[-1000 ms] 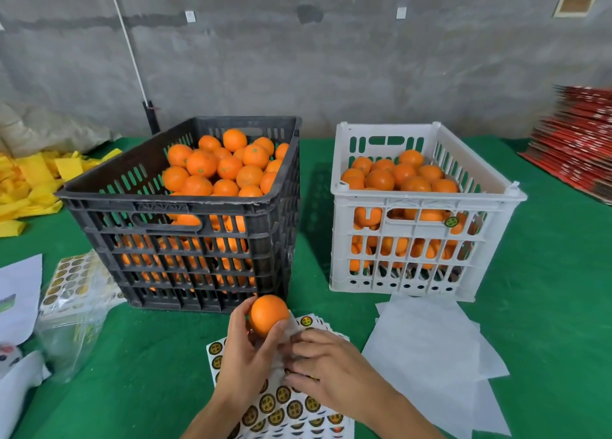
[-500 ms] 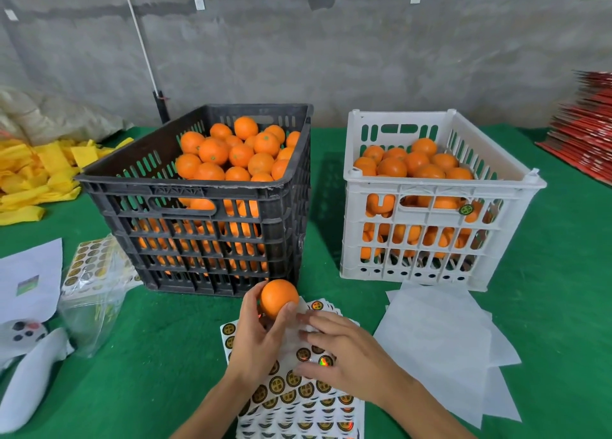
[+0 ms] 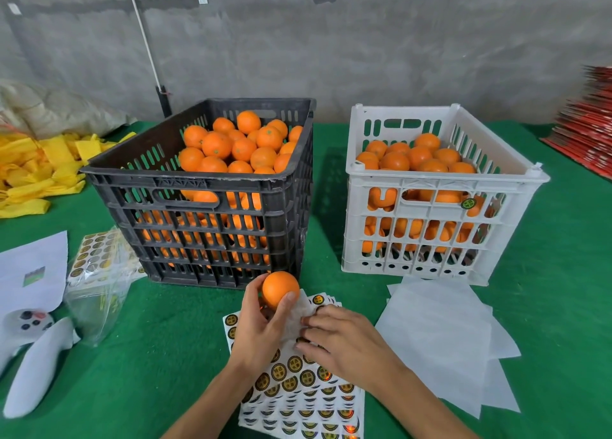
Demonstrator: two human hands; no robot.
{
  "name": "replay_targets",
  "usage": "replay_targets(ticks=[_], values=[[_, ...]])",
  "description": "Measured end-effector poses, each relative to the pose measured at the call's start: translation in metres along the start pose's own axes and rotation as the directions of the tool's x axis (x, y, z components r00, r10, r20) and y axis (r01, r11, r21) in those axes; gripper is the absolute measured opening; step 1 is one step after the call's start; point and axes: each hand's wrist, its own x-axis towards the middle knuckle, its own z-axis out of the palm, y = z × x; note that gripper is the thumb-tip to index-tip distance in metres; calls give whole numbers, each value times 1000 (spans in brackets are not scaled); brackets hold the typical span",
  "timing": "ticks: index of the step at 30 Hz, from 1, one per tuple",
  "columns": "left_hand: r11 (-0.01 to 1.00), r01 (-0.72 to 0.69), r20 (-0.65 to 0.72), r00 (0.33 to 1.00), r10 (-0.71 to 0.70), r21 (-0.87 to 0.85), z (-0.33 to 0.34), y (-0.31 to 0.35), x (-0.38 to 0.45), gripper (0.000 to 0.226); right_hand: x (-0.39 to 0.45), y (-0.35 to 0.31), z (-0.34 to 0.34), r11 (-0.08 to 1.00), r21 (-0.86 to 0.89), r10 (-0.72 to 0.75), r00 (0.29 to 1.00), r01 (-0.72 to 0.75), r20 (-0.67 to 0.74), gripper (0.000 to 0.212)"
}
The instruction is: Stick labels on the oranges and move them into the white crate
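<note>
My left hand grips one orange just in front of the black crate, which is heaped with oranges. My right hand lies on the stack of label sheets, its fingertips curled at the sheet's peeled part close to the orange; whether a label is pinched is hidden. The white crate stands to the right, holding several oranges, one with a round label showing through its front wall.
White backing papers lie in front of the white crate. More label sheets in a clear bag, a white paper and a white glove lie at the left. Yellow foam nets are piled far left, red cartons far right.
The view has tilted down a little. My left hand keeps the orange in the same grip; my right hand's fingers have shifted slightly on the label sheet.
</note>
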Motion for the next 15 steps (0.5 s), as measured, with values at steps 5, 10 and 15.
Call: replay_targets(ticks=[5, 10, 15], values=[[1000, 2, -4, 1000, -2, 13, -1, 0, 1, 53, -3, -5, -8, 998, 46, 48, 994, -53, 100, 59], [1000, 3, -7, 1000, -3, 12, 0, -1, 0, 53, -2, -7, -11, 1000, 16, -14, 986, 12, 168, 55], [1000, 4, -12, 1000, -4, 10, 0, -1, 0, 54, 2, -13, -18, 996, -7, -84, 993, 84, 82, 40]])
